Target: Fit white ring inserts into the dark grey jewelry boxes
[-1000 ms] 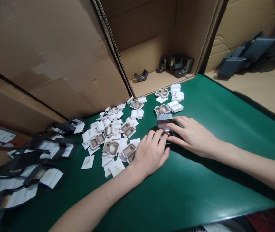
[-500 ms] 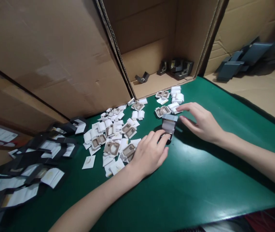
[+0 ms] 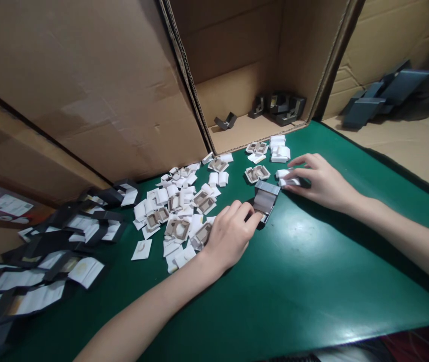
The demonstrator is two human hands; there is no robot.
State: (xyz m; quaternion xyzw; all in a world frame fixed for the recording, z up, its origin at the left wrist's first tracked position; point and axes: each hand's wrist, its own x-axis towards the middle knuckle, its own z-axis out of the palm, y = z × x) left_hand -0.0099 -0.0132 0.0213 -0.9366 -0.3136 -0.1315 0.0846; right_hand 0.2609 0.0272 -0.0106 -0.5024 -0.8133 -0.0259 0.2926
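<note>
A small dark jewellery box [image 3: 266,200] stands on the green table with its lid raised and a pale lining showing. My left hand [image 3: 233,229] is closed on its near left side, fingertips at the box's inside edge. Just right of the box, my right hand [image 3: 318,182] pinches a white folded box insert [image 3: 286,176] between thumb and fingers. Behind these lies an insert with its brown underside up [image 3: 257,173]. A loose pile of white and brown inserts [image 3: 180,211] spreads to the left of my left hand.
Open dark boxes with white linings [image 3: 82,226] crowd the left side. A tall cardboard carton [image 3: 237,83] at the back holds several dark boxes [image 3: 284,108]. Further dark boxes [image 3: 384,95] are heaped on cardboard at the right. White inserts [image 3: 280,148] sit near the carton's edge.
My right hand has closed on the white insert and drawn it right, away from the brown-sided insert beside it. My left hand stays at the open jewellery box.
</note>
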